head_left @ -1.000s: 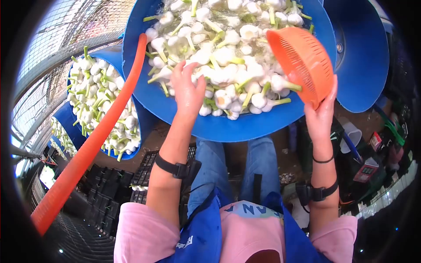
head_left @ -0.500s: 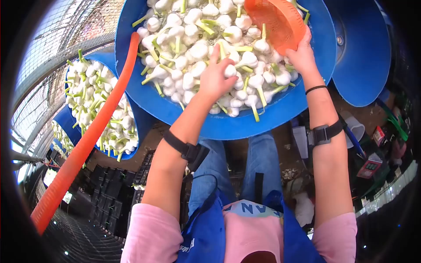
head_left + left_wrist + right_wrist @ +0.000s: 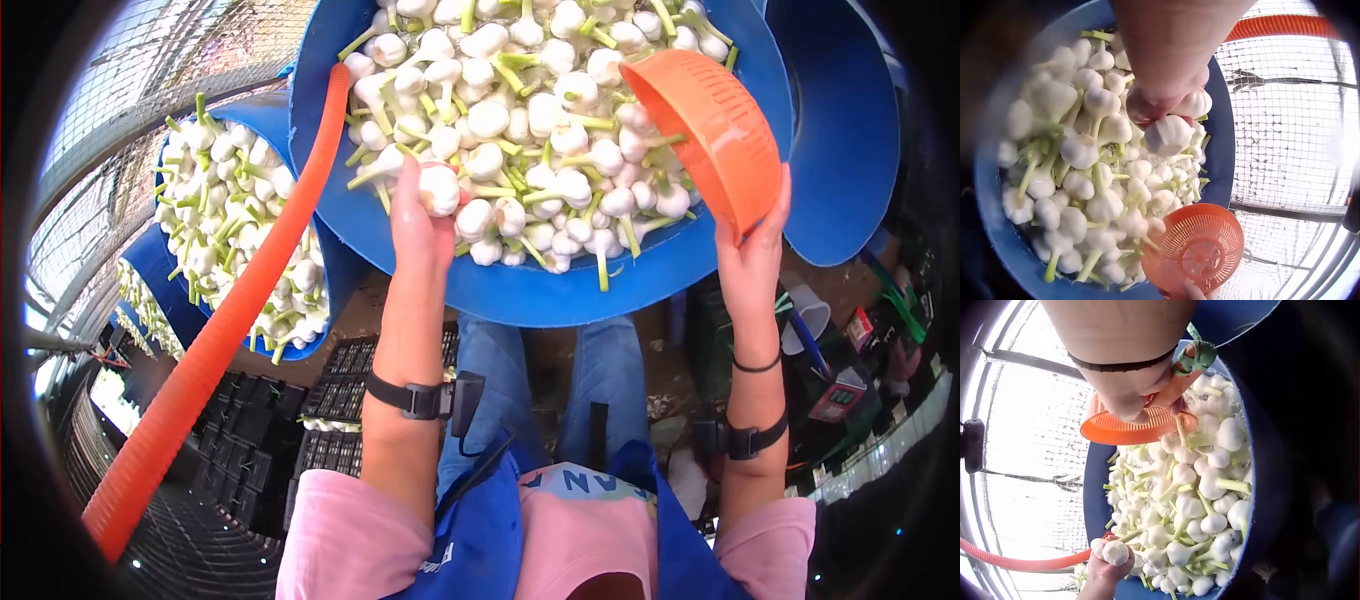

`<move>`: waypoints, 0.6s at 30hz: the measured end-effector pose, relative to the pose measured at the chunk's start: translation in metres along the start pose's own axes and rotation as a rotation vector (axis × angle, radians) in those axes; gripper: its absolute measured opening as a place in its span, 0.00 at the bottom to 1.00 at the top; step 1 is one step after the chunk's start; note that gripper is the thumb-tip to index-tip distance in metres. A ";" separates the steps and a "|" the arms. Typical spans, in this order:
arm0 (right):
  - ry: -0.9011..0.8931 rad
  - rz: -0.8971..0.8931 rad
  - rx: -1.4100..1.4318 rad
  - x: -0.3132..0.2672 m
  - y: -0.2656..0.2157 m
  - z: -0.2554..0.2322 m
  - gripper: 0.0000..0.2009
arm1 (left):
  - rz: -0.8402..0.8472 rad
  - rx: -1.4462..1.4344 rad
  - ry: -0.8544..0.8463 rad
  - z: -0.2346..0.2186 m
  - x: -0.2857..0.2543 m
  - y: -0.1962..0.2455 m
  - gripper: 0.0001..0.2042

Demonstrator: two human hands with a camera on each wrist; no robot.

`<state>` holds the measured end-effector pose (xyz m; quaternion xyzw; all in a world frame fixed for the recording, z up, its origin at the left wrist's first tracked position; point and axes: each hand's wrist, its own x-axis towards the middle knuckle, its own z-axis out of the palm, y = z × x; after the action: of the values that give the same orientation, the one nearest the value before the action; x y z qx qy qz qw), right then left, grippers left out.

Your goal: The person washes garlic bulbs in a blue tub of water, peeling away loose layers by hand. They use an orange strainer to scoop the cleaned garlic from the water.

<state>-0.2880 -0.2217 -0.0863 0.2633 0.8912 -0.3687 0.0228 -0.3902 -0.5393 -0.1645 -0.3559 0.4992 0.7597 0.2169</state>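
Note:
A blue tub (image 3: 560,300) is full of white garlic bulbs (image 3: 545,115) with green stems, some water showing between them. At the tub's near left side, the left hand (image 3: 422,225) grips garlic; the left wrist view shows two bulbs (image 3: 1168,135) at its fingers. The right hand (image 3: 750,255) holds an orange slotted basket (image 3: 715,130) by its rim, tilted on its side over the right part of the tub. One stem lies against the basket's edge. In the right wrist view the basket (image 3: 1129,428) hangs below the right hand (image 3: 1132,394).
An orange corrugated hose (image 3: 225,320) runs over the tub's left rim. Farther left stands another blue container of garlic (image 3: 225,220), beside wire mesh. Black crates (image 3: 345,380) lie below on the left. An empty-looking blue container (image 3: 840,130) and assorted items are at the right.
The left hand has moved left from the middle of the garlic and now grips bulbs. The basket has come back toward the body and turned onto its side with the right hand.

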 end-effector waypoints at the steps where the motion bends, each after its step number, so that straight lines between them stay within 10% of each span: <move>1: -0.002 -0.023 0.035 -0.001 -0.002 -0.009 0.41 | 0.054 0.192 0.037 0.010 -0.009 0.008 0.14; 6: 0.136 -0.161 -0.383 0.038 0.004 -0.022 0.43 | 0.232 1.306 0.139 -0.021 0.017 0.034 0.37; 11: -0.012 0.048 -0.386 0.076 0.041 0.056 0.44 | 0.245 1.196 0.516 -0.047 0.111 0.006 0.47; 15: -0.102 0.137 -0.331 0.109 0.082 0.110 0.47 | 0.322 0.768 0.368 -0.071 0.175 -0.003 0.45; 18: 0.002 0.059 -0.380 0.129 0.101 0.148 0.45 | -0.044 0.607 0.184 -0.112 0.223 -0.019 0.38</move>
<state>-0.3726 -0.2033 -0.2894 0.2808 0.9366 -0.1929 0.0820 -0.4870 -0.6396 -0.3726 -0.3527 0.7128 0.5357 0.2836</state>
